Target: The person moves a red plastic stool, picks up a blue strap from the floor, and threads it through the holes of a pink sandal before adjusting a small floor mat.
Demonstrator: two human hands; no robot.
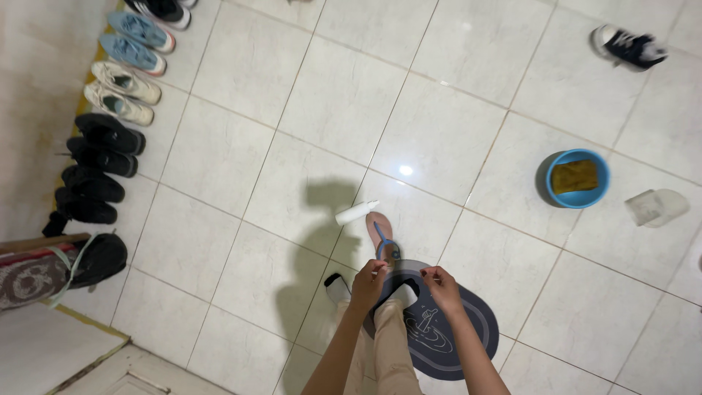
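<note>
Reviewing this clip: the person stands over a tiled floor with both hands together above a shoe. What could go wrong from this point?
1. The white bottle lies on its side on the glossy tiles right by the sandalled foot; a step could kick it or roll on it.
2. The blue bowl and the tipped clear jug sit on open floor, easy to knock.
3. The left hand and right hand pinch something too small to identify; it might drop.

Bare floor (409, 110) lies open well ahead of both hands. A white bottle (356, 212) and a sandal (382, 235) crowd just ahead; a blue bowl (578, 179) sits far right.
</note>
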